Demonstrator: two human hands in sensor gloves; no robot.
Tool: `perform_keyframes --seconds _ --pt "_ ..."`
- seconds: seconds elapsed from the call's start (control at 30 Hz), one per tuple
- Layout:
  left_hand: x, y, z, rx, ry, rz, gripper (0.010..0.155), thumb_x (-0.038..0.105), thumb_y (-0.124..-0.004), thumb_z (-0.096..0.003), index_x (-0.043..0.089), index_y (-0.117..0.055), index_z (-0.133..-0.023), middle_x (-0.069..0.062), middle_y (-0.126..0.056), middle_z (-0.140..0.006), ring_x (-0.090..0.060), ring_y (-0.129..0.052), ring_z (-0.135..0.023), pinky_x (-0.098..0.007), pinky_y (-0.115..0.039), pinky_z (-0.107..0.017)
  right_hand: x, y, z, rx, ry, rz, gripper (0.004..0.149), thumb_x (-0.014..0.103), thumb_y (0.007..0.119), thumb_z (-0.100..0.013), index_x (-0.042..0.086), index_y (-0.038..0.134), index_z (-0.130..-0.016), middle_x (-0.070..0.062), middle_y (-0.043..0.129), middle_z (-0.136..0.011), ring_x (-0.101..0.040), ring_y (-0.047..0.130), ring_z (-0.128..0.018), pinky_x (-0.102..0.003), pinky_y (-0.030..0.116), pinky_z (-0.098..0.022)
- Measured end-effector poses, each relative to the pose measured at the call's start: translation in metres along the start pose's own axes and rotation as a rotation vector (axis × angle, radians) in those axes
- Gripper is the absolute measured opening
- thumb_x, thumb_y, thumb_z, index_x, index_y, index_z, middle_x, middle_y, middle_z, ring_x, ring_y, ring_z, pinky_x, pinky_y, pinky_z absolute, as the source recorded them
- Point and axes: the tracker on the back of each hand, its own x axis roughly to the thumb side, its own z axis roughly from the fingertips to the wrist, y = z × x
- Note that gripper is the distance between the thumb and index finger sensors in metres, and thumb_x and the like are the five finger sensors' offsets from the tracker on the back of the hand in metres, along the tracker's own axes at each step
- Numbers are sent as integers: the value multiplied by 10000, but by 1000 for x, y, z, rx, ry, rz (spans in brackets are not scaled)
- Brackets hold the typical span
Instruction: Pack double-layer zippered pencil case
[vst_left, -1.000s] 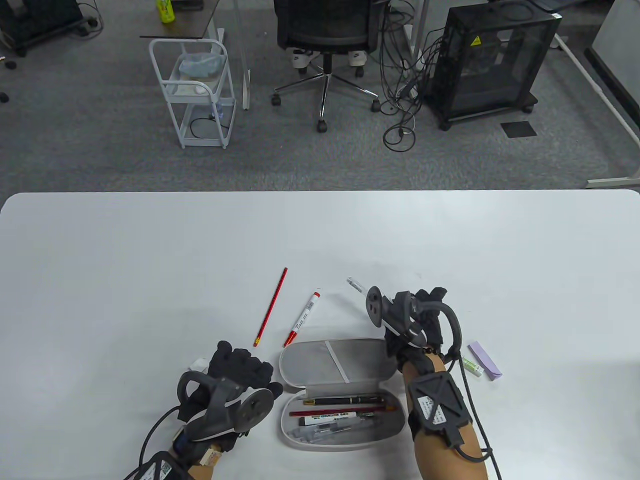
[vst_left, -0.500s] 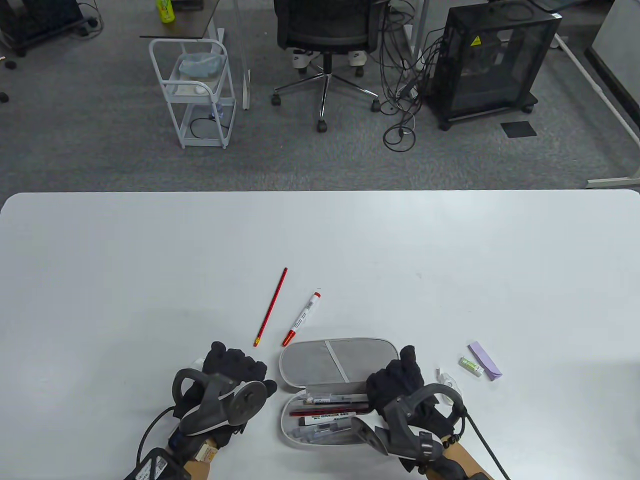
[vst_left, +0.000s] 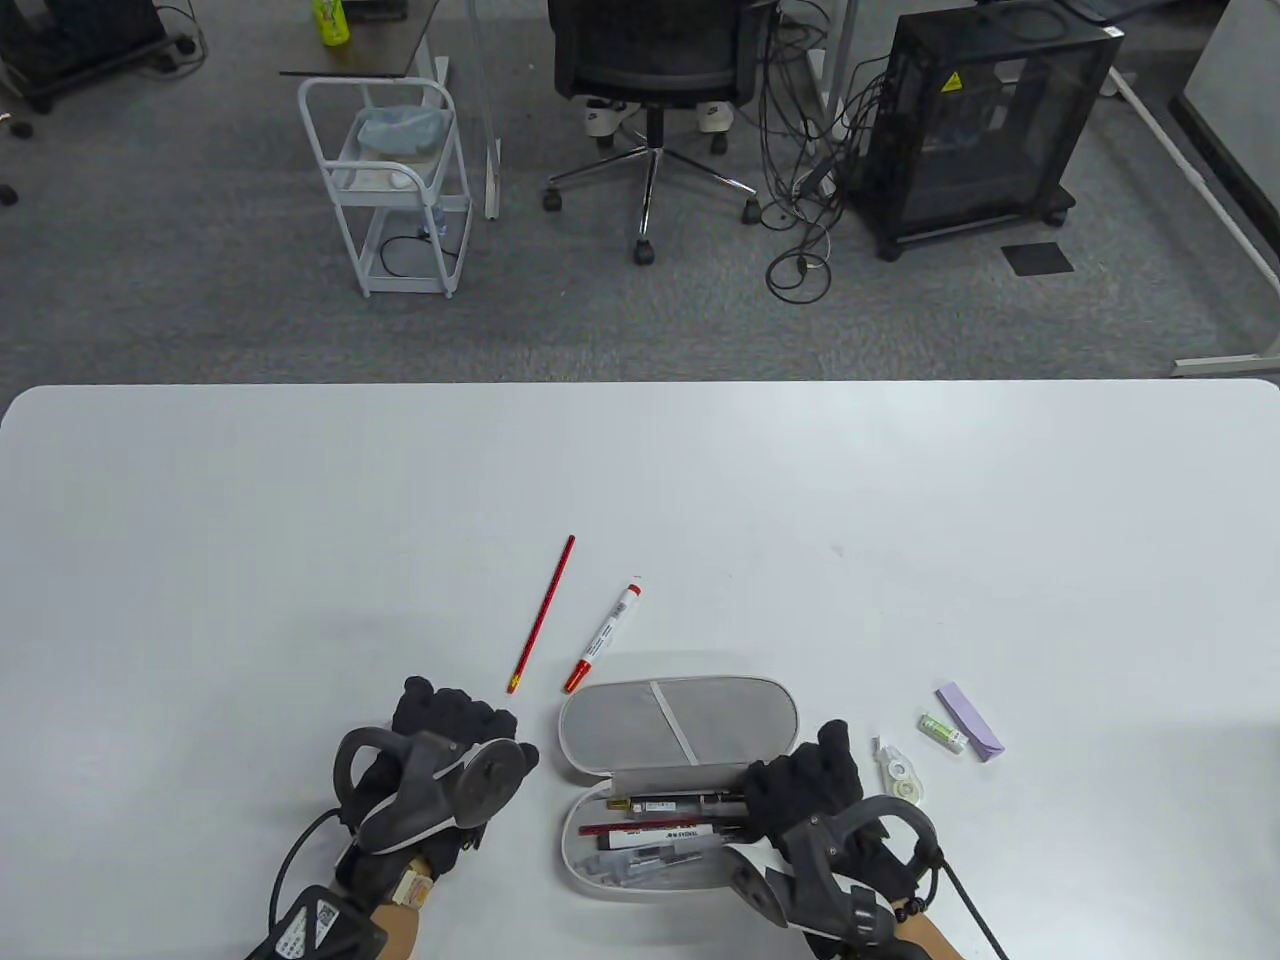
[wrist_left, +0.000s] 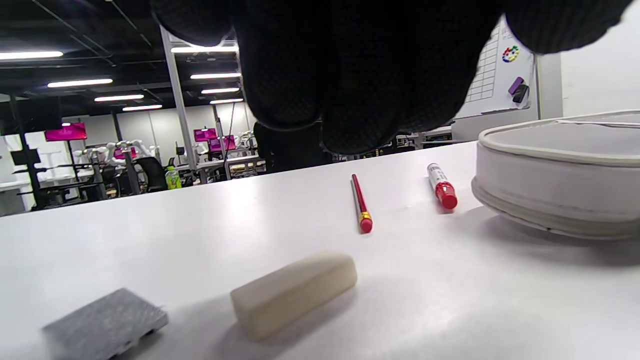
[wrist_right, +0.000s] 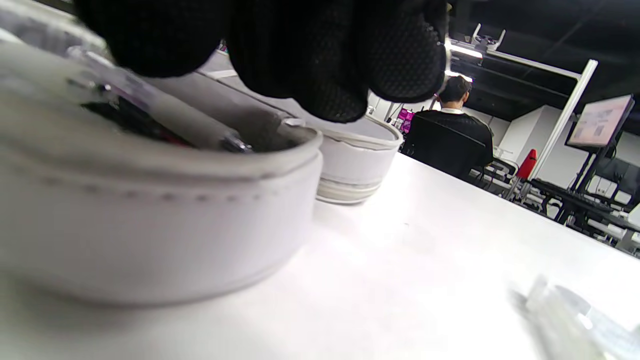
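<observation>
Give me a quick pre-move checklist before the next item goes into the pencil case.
1. Pencil case lies open: ok.
2. Room left in its lower tray: ok, pens fill only part.
3. Left hand holds nothing: ok.
4. Right hand clear of the tray: not ok, over its right end.
5. Right hand holds nothing: cannot tell.
6. Red pencil and red marker unpacked on the table: ok.
</observation>
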Motion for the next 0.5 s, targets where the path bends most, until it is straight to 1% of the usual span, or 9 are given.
perform_keyframes --seconds 0.13,0.23,0.3,0.37,0.5 --pt "-4 -3 -5 -2 53 -26 523 612 -686 -414 278 -877 -768 20 -982 -786 -308 -915 -819 -564 -626 -695 -3 -3 1 -17 7 -22 564 511 807 -372 251 824 -872 -6 930 -827 -285 853 -800 -568 478 -709" --pt "-8 -8 -13 -46 121 -52 520 598 -699 -417 274 -858 -792 14 -968 -807 -316 -903 -833 -569 -619 -697 -8 -7 1 -33 23 -57 574 526 788 -378 250 817 -882 -10 924 -838 -290 848 -805 -569 475 -711" --pt "-8 -7 -17 -78 152 -91 502 580 -708 -426 277 -857 -798 15 -967 -815 -317 -902 -839 -574 -617 -700 -15 -13 2 -67 45 -84 592 547 764 -385 248 805 -894 -16 914 -855 -297 839 -814 -572 471 -711" --pt "-6 -7 -25 -102 185 -121 515 587 -723 -423 277 -847 -815 10 -958 -835 -328 -894 -851 -583 -609 -704 -25 -18 3 -103 79 -130 601 557 752 -394 243 797 -904 -24 910 -860 -303 837 -815 -574 470 -711" --pt "2 -17 -54 -218 246 -215 536 602 -732 -410 274 -846 -819 5 -955 -843 -331 -889 -858 -584 -601 -709 -37 -19 5 -103 122 -199 611 561 745 -399 231 790 -911 -37 903 -867 -312 831 -816 -578 468 -709"
